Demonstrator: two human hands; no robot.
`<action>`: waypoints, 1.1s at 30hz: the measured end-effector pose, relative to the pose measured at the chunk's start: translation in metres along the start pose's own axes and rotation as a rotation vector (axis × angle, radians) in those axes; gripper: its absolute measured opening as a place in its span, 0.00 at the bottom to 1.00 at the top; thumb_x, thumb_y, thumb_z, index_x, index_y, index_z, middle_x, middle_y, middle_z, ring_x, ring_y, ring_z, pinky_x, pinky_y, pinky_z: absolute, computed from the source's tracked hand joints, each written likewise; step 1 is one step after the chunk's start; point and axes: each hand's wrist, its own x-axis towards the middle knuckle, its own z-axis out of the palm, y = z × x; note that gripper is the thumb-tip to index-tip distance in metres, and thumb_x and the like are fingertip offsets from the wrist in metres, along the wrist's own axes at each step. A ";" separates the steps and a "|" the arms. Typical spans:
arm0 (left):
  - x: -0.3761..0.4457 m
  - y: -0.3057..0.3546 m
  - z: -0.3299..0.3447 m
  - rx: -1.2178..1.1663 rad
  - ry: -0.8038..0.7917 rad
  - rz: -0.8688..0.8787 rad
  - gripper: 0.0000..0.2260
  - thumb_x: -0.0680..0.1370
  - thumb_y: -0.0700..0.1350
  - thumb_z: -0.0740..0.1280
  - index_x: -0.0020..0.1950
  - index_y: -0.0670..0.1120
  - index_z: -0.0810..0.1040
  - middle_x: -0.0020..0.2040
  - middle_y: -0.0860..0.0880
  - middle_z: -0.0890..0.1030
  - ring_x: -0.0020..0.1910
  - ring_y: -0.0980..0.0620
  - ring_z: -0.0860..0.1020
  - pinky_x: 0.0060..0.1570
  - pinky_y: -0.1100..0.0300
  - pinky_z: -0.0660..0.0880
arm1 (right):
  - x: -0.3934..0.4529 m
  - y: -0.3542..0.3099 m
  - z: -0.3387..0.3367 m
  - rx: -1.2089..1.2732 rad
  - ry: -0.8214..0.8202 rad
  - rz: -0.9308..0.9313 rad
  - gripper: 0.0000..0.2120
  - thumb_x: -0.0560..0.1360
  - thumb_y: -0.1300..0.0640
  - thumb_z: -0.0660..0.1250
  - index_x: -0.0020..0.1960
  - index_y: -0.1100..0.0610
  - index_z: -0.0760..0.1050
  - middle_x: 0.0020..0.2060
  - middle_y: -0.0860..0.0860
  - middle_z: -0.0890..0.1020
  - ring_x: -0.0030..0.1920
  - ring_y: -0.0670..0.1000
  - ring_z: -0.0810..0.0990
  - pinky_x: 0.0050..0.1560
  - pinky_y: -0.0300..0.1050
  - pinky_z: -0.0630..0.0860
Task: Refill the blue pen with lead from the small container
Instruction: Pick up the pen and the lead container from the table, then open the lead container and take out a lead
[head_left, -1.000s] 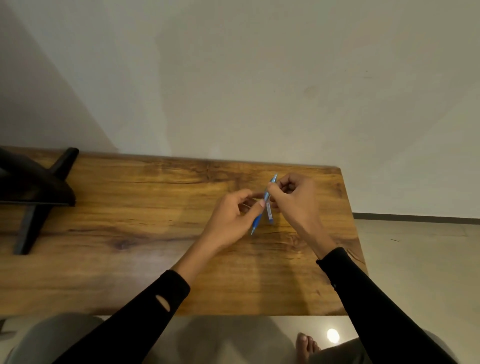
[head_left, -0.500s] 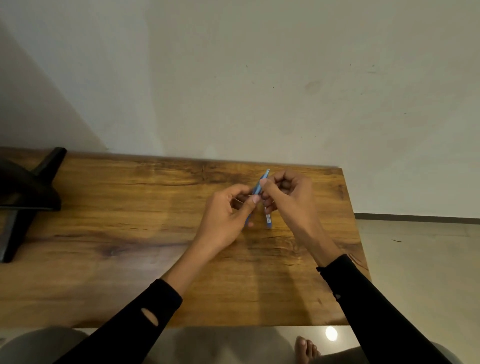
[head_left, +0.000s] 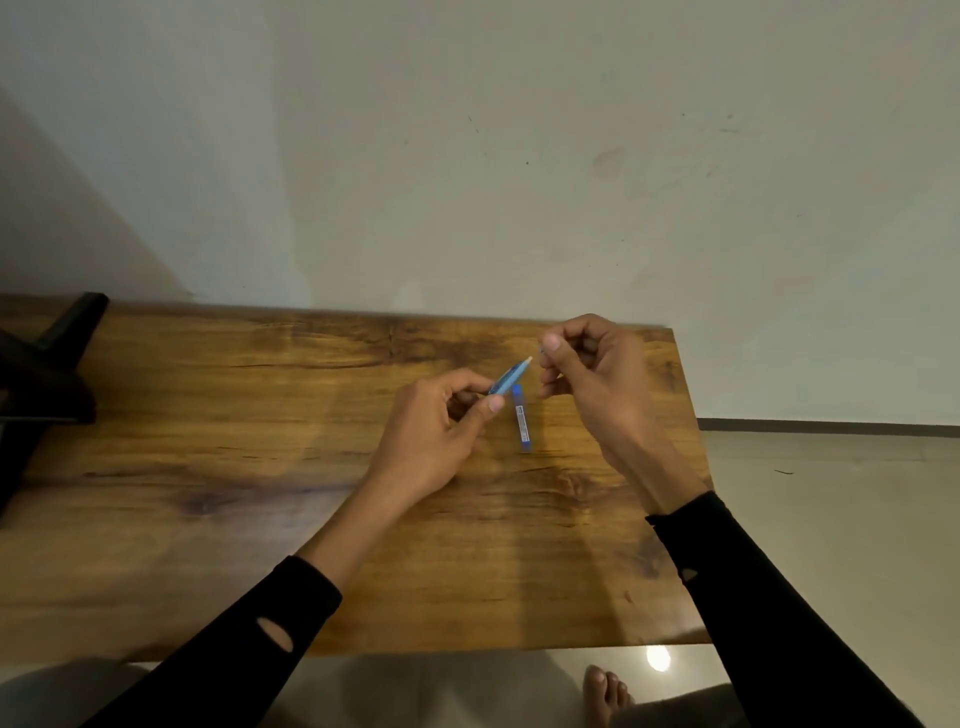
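My left hand (head_left: 431, 441) grips the blue pen (head_left: 511, 373) by its lower half, a little above the wooden table (head_left: 208, 519). The pen slants up to the right and its upper end shows white. My right hand (head_left: 597, 384) is just right of that end, not touching it. Its thumb and forefinger are pinched on a tiny dark piece that barely shows, apparently the pen's end cap. The small container (head_left: 521, 421), a slim blue tube with a white label, lies flat on the table between my hands.
A black stand (head_left: 47, 384) sits at the table's far left edge. The table backs onto a pale wall, and its right edge is close to my right wrist. Below the front edge I see tiled floor and a bare foot (head_left: 605, 696).
My hands were joined at the pen's upper end. My right hand has since pulled away to the right, and the pen's end now shows white instead of blue. The container is uncovered.
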 end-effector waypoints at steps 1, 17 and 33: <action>0.000 -0.001 -0.001 0.024 0.009 -0.008 0.05 0.83 0.50 0.73 0.56 0.60 0.86 0.42 0.58 0.86 0.43 0.54 0.86 0.46 0.48 0.86 | 0.003 0.001 -0.005 -0.034 0.042 -0.020 0.03 0.83 0.62 0.70 0.51 0.58 0.82 0.37 0.49 0.85 0.36 0.48 0.85 0.37 0.44 0.84; 0.007 -0.003 -0.008 0.061 0.082 -0.048 0.06 0.82 0.49 0.75 0.57 0.51 0.89 0.40 0.51 0.86 0.41 0.50 0.85 0.46 0.46 0.84 | 0.004 0.037 -0.020 -0.995 -0.124 -0.071 0.07 0.81 0.57 0.73 0.58 0.57 0.81 0.49 0.48 0.79 0.52 0.53 0.79 0.49 0.44 0.73; 0.004 -0.004 0.001 0.178 0.008 0.035 0.07 0.81 0.50 0.76 0.59 0.55 0.88 0.42 0.59 0.85 0.42 0.59 0.82 0.44 0.57 0.80 | 0.001 0.007 -0.018 -0.165 -0.128 0.044 0.03 0.82 0.60 0.73 0.50 0.58 0.84 0.37 0.50 0.86 0.37 0.48 0.84 0.37 0.43 0.82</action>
